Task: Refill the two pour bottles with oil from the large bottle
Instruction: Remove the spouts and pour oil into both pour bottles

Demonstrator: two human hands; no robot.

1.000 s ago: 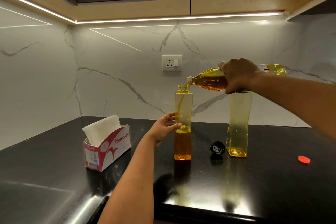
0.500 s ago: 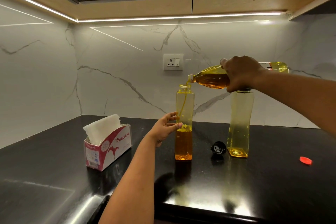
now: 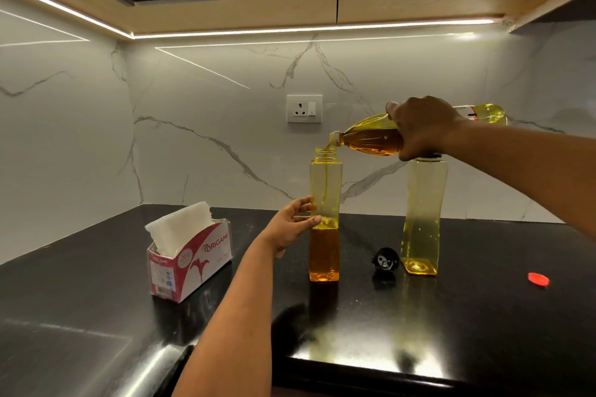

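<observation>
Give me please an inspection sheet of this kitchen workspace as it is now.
Surface: black glossy countertop.
Job's things: large bottle tilted, oil streams into open pour bottle, under half full; second pour bottle nearly empty.
Clutter: tissue box; black cap; red cap.
Hands: left hand steadies the pour bottle, fingers straight; right hand grips the large bottle.
Cables: nothing seen.
Surroundings: marble wall, wall socket.

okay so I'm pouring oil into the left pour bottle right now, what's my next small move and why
Probably keep the large bottle tilted and go on pouring: the open pour bottle looks under half full, the stream lands in its neck, and your left hand steadies it. The second pour bottle holds only a little oil.
</observation>
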